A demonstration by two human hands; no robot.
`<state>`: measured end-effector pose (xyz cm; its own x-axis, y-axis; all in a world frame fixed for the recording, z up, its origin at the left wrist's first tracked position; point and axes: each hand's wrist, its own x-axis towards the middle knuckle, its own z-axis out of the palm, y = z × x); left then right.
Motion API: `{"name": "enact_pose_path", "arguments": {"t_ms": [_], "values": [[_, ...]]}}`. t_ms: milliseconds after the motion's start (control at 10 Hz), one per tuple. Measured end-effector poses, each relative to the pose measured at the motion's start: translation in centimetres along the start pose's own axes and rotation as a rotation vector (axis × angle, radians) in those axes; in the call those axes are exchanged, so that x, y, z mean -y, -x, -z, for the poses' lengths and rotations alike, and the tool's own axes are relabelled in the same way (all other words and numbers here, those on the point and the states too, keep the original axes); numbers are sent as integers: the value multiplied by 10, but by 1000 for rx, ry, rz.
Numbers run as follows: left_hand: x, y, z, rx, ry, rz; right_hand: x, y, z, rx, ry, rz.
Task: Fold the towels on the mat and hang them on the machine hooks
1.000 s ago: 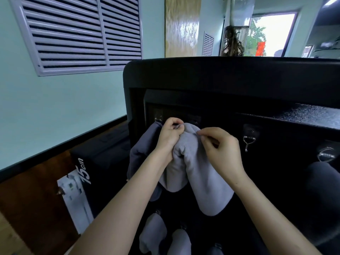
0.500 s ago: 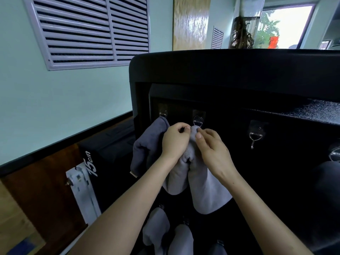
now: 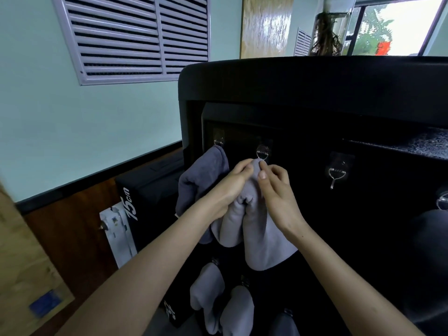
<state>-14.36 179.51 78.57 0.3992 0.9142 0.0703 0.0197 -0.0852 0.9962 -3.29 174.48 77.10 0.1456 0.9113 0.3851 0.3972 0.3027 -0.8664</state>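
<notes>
A folded grey towel hangs down in front of the black machine. My left hand grips its bunched top from the left, and my right hand pinches the same top edge from the right. The towel's tip sits just under a round metal hook. Another grey towel hangs from the hook further left. An empty hook is on the right.
Several more grey towels hang on a lower row beneath my arms. A black box marked 15cm stands at left by the wall. A dark rounded shape and another hook are at the right edge.
Both hands have raised the towel's bunched top closer to the round hook. The view has tilted down and shifted a little, so the machine sits lower in the frame.
</notes>
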Motion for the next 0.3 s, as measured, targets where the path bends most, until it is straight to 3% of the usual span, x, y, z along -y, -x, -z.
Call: {"name": "enact_pose_path", "arguments": {"t_ms": [200, 300], "values": [[-10, 23, -3, -128, 5, -143, 6, 13, 16, -117, 89, 122], [-26, 36, -8, -237, -73, -101, 10, 20, 23, -232, 145, 224]]}}
